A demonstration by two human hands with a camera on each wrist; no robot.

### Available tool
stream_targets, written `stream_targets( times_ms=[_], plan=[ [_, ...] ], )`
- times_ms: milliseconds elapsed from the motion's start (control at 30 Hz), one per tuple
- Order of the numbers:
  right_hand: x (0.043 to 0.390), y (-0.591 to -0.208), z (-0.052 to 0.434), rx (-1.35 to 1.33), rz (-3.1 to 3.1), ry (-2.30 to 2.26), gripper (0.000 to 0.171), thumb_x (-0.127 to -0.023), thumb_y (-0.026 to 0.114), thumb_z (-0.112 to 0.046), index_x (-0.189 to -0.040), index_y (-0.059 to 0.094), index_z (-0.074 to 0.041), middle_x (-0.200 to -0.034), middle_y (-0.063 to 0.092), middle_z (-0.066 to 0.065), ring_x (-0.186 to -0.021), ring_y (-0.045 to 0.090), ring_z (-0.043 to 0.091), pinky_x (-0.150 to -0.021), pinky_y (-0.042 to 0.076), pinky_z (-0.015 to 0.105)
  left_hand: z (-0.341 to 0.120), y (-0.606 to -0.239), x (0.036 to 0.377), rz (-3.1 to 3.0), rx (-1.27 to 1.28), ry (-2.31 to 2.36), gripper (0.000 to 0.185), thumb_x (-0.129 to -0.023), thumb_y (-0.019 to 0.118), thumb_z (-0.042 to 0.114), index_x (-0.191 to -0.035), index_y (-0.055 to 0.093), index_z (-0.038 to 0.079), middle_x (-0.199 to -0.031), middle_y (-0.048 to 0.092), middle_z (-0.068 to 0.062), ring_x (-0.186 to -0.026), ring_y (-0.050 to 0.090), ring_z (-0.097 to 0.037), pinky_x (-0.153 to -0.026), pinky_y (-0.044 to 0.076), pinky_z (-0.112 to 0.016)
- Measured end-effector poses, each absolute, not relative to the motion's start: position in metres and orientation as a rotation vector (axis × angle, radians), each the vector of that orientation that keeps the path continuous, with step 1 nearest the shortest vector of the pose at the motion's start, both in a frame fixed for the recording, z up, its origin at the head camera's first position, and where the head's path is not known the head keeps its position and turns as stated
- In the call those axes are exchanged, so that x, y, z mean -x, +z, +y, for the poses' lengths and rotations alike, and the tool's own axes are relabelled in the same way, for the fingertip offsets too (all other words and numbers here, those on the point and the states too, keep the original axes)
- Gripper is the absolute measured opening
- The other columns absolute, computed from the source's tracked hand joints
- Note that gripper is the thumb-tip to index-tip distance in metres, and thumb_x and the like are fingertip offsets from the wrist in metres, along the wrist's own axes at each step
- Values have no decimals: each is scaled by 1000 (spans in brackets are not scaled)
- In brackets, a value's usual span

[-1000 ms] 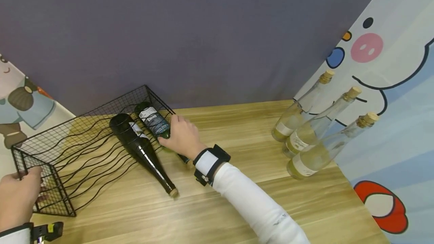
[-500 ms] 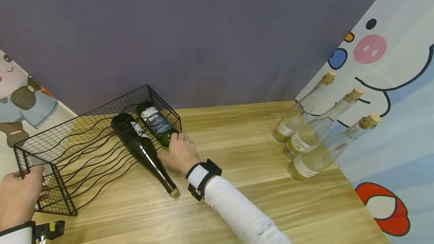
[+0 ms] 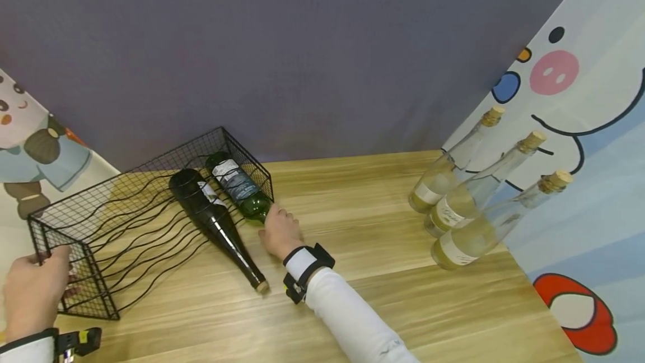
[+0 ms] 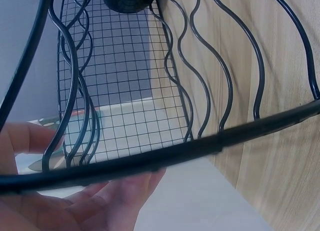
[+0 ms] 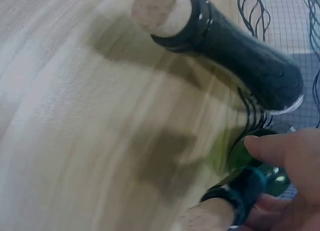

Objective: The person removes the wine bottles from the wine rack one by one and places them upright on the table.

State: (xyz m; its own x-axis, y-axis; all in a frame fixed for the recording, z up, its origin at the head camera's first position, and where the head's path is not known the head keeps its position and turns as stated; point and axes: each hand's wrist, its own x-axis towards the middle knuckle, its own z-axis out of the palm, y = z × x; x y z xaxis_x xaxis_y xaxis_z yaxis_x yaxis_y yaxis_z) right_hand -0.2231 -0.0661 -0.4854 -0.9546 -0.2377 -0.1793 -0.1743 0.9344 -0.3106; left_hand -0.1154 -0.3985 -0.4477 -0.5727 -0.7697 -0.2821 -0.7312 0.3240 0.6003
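Observation:
A black wire rack (image 3: 101, 212) lies on the wooden table (image 3: 363, 200) at the left. Two bottles lie in its wavy slots with their necks pointing out: a dark bottle (image 3: 211, 217) and, to its right, a green bottle (image 3: 241, 190). My right hand (image 3: 274, 222) covers the green bottle's neck. In the right wrist view my fingers (image 5: 282, 150) curl about that green neck (image 5: 240, 191), just below the dark bottle (image 5: 235, 61) with its cork. My left hand (image 3: 47, 265) grips the rack's near left corner, and its fingers (image 4: 115, 196) wrap the frame wire (image 4: 210, 143).
Three clear corked bottles of pale yellow liquid (image 3: 471, 195) stand at the table's right edge against a cartoon cloth. A purple backdrop closes the far side. Bare wood lies between the rack and those bottles.
My right hand has slid back from the green bottle's shoulder to its neck, toward me. The bottles and rack have barely shifted. The left hand keeps its hold.

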Motion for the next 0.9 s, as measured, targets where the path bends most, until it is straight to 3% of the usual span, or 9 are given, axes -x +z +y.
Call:
stream_targets(
  times_ms=[100, 233, 367, 667, 900],
  plan=[
    [225, -492, -61, 270, 2828, -550, 53, -94, 65, -32, -131, 43, -3, -113, 67, 16, -101, 67, 32, -88, 55, 42, -398, -448, 116, -2513, -1426, -1094, 72, -101, 25, 36, -150, 16, -15, -125, 43, -42, -61, 53, -27, -37, 46, -30],
    [228, -499, -56, 196, 2740, -791, 49, -95, 64, -27, -132, 43, -4, -106, 67, 18, -92, 67, 32, -79, 56, 42, -398, -447, 117, -2523, -1430, -1085, 72, -101, 25, 36, -150, 15, -15, -130, 41, -43, -78, 57, -44, -38, 45, -31],
    [230, -505, -54, 182, 2690, -926, 48, -97, 61, -25, -135, 44, -2, -107, 66, 19, -93, 67, 31, -78, 56, 42, -399, -446, 117, -2513, -1443, -1101, 72, -100, 25, 36, -150, 14, -15, -131, 41, -43, -73, 57, -40, -38, 46, -31],
    [227, -511, -56, 279, 2745, -782, 43, -101, 50, -30, -132, 48, 0, -107, 70, 19, -93, 70, 34, -78, 58, 43, -402, -450, 116, -2518, -1452, -1088, 73, -100, 25, 38, -151, 15, -14, -129, 43, -42, -59, 54, -27, -39, 45, -31],
    [225, -514, -56, 204, 2793, -737, 44, -102, 45, -45, -118, 55, -6, -93, 71, 18, -81, 71, 32, -58, 54, 39, -401, -449, 118, -2496, -1467, -1097, 72, -100, 25, 36, -151, 13, -14, -130, 42, -43, -63, 56, -33, -37, 46, -30]
  ],
)
